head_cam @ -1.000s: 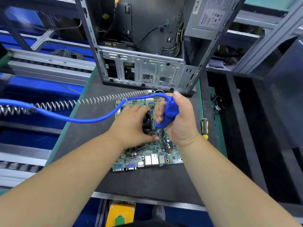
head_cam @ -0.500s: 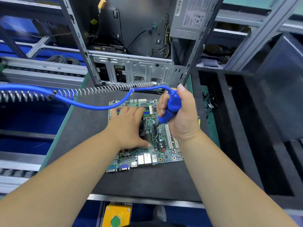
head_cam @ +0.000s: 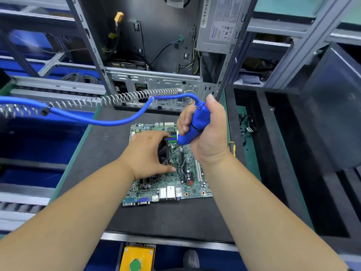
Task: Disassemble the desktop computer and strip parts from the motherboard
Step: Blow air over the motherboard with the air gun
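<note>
A green motherboard [head_cam: 172,184] lies flat on the dark mat in front of me. My left hand [head_cam: 148,153] grips the black cooler fan [head_cam: 163,153] on the board, and the fan is tilted up on its edge. My right hand [head_cam: 205,133] holds a blue powered screwdriver [head_cam: 193,126] upright, its tip close to the board beside the fan. A blue hose [head_cam: 109,120] and a coiled cable [head_cam: 136,95] run from the tool off to the left. The open computer case [head_cam: 156,55] stands behind the board.
A power supply [head_cam: 218,22] sits in the case's upper right. A yellow-handled screwdriver [head_cam: 232,148] lies right of the board, partly behind my wrist. Black foam trays [head_cam: 273,153] fill the right side. A yellow box with a green button [head_cam: 136,259] sits at the near edge.
My left hand has tipped the fan up off the board. The right hand and screwdriver stayed above the board's middle. The view tilted, so the case shows more.
</note>
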Motion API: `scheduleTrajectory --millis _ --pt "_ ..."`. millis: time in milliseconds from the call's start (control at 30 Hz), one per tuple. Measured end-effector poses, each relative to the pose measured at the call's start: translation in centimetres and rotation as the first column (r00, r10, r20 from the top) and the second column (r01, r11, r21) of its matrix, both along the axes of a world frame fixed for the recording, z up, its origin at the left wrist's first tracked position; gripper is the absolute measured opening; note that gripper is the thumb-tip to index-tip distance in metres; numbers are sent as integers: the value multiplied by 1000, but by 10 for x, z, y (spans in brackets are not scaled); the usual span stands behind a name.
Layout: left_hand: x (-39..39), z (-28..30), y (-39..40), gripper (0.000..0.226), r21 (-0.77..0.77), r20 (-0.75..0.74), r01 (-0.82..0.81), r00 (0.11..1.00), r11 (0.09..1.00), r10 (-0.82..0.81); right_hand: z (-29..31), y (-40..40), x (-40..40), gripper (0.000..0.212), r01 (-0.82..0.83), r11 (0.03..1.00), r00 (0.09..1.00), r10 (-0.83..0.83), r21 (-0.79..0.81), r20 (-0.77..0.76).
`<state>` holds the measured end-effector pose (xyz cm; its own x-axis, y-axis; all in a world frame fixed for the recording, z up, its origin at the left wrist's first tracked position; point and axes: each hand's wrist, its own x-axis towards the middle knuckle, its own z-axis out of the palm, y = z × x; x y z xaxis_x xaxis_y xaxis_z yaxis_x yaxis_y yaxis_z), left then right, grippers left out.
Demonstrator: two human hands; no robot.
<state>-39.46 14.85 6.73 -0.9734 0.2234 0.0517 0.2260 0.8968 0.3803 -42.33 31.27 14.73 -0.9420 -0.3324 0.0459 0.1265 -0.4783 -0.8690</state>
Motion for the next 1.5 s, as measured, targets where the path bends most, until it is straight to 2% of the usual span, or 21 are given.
scheduleTrajectory --millis 100,167,233,333,433,500,633,1000,1500 --pt "9 -2 -15 100 158 -55 28 998 987 -19 6 -12 2 52 -28 1000 1000 28 -14 2" --pt "18 -6 -30 99 256 -33 -38 998 966 48 7 -22 3 52 -43 999 999 43 -13 -1" --pt "30 -10 -44 93 363 52 -154 988 919 145 6 -34 5 52 -59 998 998 59 -10 4" --pt "43 -16 -57 63 527 169 -280 960 803 224 4 -53 8 49 -92 996 996 92 -9 20" --pt "46 -20 -62 29 653 215 -319 948 686 236 1 -71 9 53 -114 993 993 114 22 16" --pt "43 -23 -64 22 681 232 -344 939 646 255 -1 -81 8 53 -119 992 993 119 48 5" --pt "31 -32 -67 23 709 261 -383 923 592 284 -6 -100 -1 51 -101 992 995 102 82 -9" --pt "18 -47 -71 24 806 211 -318 942 499 260 -33 -123 -12 51 -124 971 992 129 203 -9" --pt "19 -47 -72 24 816 216 -319 942 481 258 -30 -125 -13 52 -136 945 983 166 297 -78"
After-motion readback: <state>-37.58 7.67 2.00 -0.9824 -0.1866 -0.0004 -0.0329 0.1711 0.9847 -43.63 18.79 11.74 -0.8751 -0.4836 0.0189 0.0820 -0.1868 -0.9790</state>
